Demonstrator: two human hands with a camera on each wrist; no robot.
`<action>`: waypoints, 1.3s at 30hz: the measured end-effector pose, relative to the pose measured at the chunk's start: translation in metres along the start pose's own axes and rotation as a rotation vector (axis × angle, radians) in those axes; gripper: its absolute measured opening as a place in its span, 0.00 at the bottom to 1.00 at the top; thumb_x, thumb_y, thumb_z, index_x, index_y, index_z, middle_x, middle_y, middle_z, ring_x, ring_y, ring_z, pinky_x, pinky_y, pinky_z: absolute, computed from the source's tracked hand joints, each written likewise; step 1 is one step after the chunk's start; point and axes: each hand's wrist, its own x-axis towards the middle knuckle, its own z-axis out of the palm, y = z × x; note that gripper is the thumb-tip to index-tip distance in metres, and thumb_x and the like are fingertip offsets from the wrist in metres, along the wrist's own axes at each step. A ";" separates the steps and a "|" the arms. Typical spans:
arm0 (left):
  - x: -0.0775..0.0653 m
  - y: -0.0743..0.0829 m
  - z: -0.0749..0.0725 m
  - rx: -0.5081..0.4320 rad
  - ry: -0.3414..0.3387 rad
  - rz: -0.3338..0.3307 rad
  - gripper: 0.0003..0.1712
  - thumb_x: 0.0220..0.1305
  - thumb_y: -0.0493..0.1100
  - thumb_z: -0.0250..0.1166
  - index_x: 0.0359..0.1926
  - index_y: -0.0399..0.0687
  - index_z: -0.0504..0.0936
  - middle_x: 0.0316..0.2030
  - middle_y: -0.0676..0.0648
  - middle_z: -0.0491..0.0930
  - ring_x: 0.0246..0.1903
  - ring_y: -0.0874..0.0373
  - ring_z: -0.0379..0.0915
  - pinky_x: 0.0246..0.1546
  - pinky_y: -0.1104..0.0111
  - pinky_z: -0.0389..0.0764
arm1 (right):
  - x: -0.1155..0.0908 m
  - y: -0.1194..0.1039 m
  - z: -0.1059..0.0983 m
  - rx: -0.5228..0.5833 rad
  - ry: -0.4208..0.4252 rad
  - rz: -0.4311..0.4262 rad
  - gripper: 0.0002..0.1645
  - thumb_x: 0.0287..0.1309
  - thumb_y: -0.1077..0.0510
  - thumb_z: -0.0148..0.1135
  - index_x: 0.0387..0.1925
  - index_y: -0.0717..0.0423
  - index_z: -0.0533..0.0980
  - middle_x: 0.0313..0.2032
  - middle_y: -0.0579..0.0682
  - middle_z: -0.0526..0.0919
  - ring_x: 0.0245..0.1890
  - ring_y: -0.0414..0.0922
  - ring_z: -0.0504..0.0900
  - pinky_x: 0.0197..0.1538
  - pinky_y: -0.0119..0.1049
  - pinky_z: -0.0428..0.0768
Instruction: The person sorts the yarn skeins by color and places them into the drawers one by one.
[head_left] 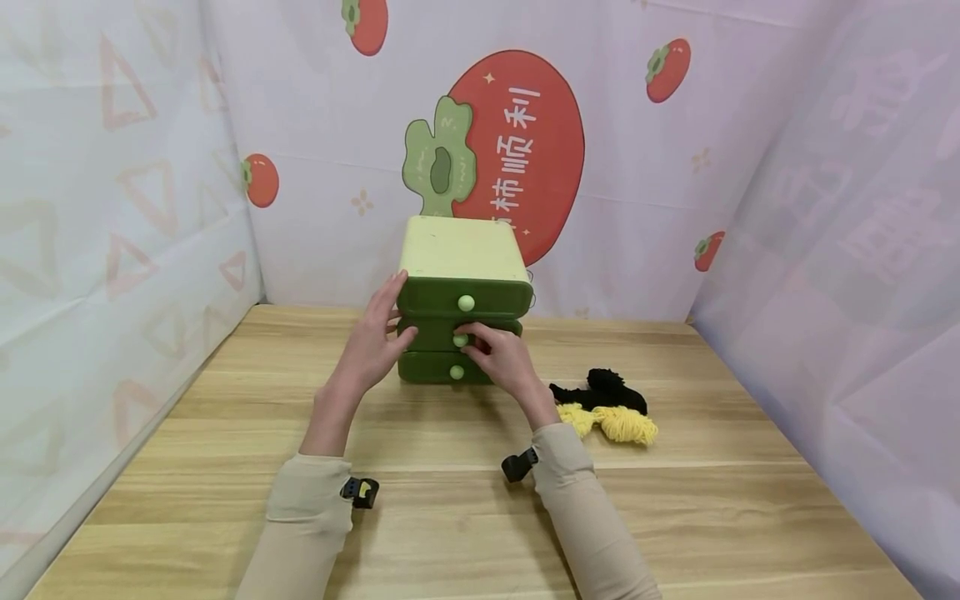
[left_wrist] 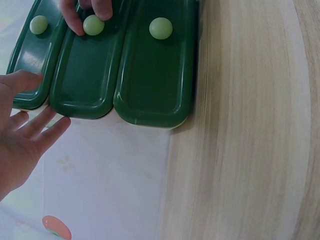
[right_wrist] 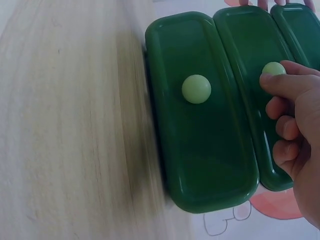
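Note:
A small three-drawer cabinet (head_left: 465, 248) with a pale yellow top and green drawer fronts stands at the back of the table. My right hand (head_left: 504, 358) pinches the round light-green knob (right_wrist: 274, 69) of the middle drawer between thumb and index finger, the other fingers curled below. At the cabinet's left side is my left hand (head_left: 367, 337), its fingers extended along that side and its thumb by the drawer fronts. All three drawers look closed. The top knob (head_left: 467, 303) and bottom knob (head_left: 457, 372) are untouched.
Right of the cabinet, on the wooden table (head_left: 435, 533), lie a black yarn bundle (head_left: 611, 394) and a yellow yarn bundle (head_left: 626, 426), partly hidden by my right wrist. Fabric walls with printed tomatoes (head_left: 525, 167) enclose the back and sides.

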 end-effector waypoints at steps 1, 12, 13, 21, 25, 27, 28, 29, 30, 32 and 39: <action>0.000 0.000 0.000 0.002 -0.001 0.000 0.50 0.68 0.35 0.62 0.79 0.69 0.44 0.79 0.47 0.44 0.61 0.38 0.73 0.58 0.50 0.79 | 0.000 0.000 0.000 0.004 0.002 -0.008 0.12 0.61 0.58 0.68 0.47 0.47 0.83 0.20 0.45 0.72 0.23 0.39 0.68 0.28 0.29 0.67; 0.000 0.000 0.001 0.021 -0.008 0.002 0.53 0.66 0.36 0.64 0.79 0.69 0.43 0.79 0.48 0.44 0.61 0.39 0.73 0.59 0.50 0.79 | -0.002 0.003 -0.001 -0.021 0.032 -0.059 0.12 0.59 0.57 0.70 0.46 0.47 0.84 0.21 0.44 0.75 0.22 0.38 0.70 0.27 0.29 0.68; 0.000 0.001 0.001 0.020 -0.008 0.001 0.53 0.66 0.36 0.64 0.79 0.69 0.43 0.79 0.48 0.44 0.61 0.39 0.73 0.59 0.50 0.79 | -0.002 0.003 0.000 -0.015 0.027 -0.050 0.13 0.59 0.57 0.70 0.47 0.47 0.83 0.22 0.44 0.75 0.22 0.38 0.70 0.27 0.29 0.67; -0.001 0.002 0.000 0.009 -0.016 -0.006 0.53 0.66 0.35 0.65 0.80 0.67 0.42 0.79 0.47 0.43 0.61 0.38 0.72 0.59 0.49 0.78 | -0.002 0.002 0.000 -0.026 0.024 -0.028 0.12 0.60 0.56 0.69 0.46 0.47 0.83 0.21 0.44 0.74 0.22 0.38 0.70 0.27 0.29 0.68; -0.001 0.001 0.001 0.007 -0.020 -0.012 0.53 0.66 0.35 0.65 0.80 0.66 0.42 0.79 0.48 0.43 0.62 0.39 0.72 0.60 0.49 0.78 | -0.002 0.001 -0.001 -0.042 0.025 -0.059 0.11 0.60 0.57 0.69 0.46 0.49 0.83 0.21 0.44 0.74 0.22 0.38 0.69 0.28 0.28 0.68; -0.002 0.001 0.001 0.005 -0.024 -0.012 0.53 0.66 0.35 0.65 0.80 0.66 0.42 0.79 0.48 0.42 0.62 0.39 0.71 0.60 0.49 0.78 | -0.003 0.001 -0.002 -0.044 0.021 -0.075 0.11 0.60 0.58 0.69 0.46 0.50 0.83 0.22 0.44 0.75 0.23 0.37 0.69 0.28 0.28 0.68; -0.002 0.001 0.001 0.004 -0.024 -0.012 0.53 0.66 0.34 0.64 0.80 0.66 0.42 0.79 0.47 0.42 0.62 0.39 0.71 0.60 0.49 0.78 | -0.003 0.002 -0.002 -0.045 0.019 -0.084 0.11 0.60 0.58 0.69 0.46 0.50 0.83 0.22 0.44 0.75 0.23 0.37 0.69 0.28 0.28 0.68; -0.002 0.001 0.001 0.004 -0.025 -0.013 0.54 0.66 0.35 0.64 0.80 0.66 0.42 0.79 0.47 0.42 0.62 0.39 0.71 0.60 0.49 0.78 | -0.003 0.002 -0.002 -0.043 0.018 -0.093 0.12 0.60 0.58 0.69 0.46 0.50 0.83 0.23 0.45 0.75 0.23 0.37 0.69 0.28 0.28 0.69; -0.002 0.001 0.001 0.004 -0.024 -0.012 0.54 0.66 0.35 0.65 0.80 0.67 0.42 0.79 0.47 0.42 0.62 0.39 0.71 0.60 0.49 0.78 | -0.003 0.002 -0.003 -0.040 0.016 -0.101 0.12 0.60 0.58 0.70 0.46 0.50 0.83 0.23 0.45 0.75 0.23 0.37 0.69 0.28 0.28 0.69; -0.001 0.001 0.001 0.004 -0.022 -0.006 0.54 0.66 0.34 0.65 0.80 0.66 0.41 0.79 0.46 0.42 0.62 0.38 0.71 0.60 0.48 0.78 | -0.002 0.003 -0.005 -0.033 0.012 -0.120 0.12 0.59 0.58 0.70 0.46 0.51 0.83 0.23 0.45 0.75 0.23 0.37 0.70 0.29 0.29 0.70; -0.001 0.003 0.001 0.016 -0.022 0.003 0.55 0.64 0.34 0.66 0.80 0.64 0.41 0.79 0.46 0.42 0.61 0.37 0.71 0.59 0.48 0.78 | -0.001 0.004 -0.011 -0.041 -0.038 -0.139 0.13 0.58 0.58 0.71 0.46 0.49 0.83 0.22 0.44 0.74 0.23 0.37 0.69 0.29 0.28 0.69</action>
